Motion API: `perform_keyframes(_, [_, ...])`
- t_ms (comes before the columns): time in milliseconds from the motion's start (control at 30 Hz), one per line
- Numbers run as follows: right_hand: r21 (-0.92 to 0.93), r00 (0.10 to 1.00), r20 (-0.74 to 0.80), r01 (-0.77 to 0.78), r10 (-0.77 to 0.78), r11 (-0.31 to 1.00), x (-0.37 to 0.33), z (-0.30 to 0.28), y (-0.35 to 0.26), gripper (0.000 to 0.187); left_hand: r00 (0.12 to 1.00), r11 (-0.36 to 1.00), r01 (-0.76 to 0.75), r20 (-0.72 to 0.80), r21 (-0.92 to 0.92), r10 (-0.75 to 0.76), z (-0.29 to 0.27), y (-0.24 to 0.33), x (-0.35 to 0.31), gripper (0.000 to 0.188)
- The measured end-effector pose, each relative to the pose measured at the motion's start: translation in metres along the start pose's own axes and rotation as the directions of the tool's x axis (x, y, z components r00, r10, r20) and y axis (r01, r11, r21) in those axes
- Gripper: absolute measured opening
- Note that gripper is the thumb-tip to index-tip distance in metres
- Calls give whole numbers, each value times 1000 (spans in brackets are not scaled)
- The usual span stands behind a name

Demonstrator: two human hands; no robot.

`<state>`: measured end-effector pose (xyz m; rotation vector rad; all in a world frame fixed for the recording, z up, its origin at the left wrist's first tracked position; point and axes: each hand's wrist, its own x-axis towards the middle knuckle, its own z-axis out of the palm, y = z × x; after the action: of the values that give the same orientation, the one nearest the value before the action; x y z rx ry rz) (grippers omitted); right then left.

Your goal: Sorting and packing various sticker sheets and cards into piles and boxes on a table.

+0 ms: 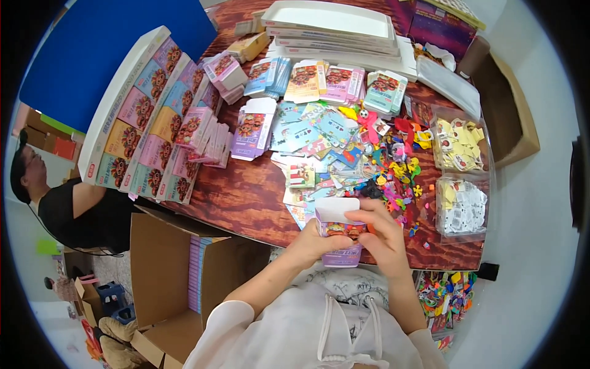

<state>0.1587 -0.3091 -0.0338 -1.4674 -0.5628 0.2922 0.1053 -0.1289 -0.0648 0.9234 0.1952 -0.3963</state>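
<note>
A small purple carton [342, 257] with printed characters is upright in front of my body, its white top flap raised. My left hand [319, 245] is closed round its left side, with the thumb across the printed front. The right hand [382, 237] grips the carton's right side, its fingers curled over near the open top. What lies inside the carton is hidden. Just beyond my hands spread loose printed cards [313, 141] and a small card stack [302, 176]. A heap of colourful small plastic toys [399, 166] lies right of the cards.
Flat cartons [304, 80] stand in stacks behind the cards. White trays [332, 24] are piled at the back; trays filled with cartons [138, 123] lean at left. Clear bins [464, 209] hold paper slips at right. A cardboard box [166, 270] stands below left, near a person in black [86, 209].
</note>
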Motion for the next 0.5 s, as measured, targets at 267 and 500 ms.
perform_keyframes(267, [-71, 934, -357, -43, 15, 997, -4, 4, 14, 23, 995, 994, -23, -95, 105, 33, -10, -6, -8, 32])
perform_keyframes(500, [215, 901, -411, -55, 141, 975, -11, 8, 13, 22, 905, 885, -377, -93, 272, 414, 20, 9, -16, 44])
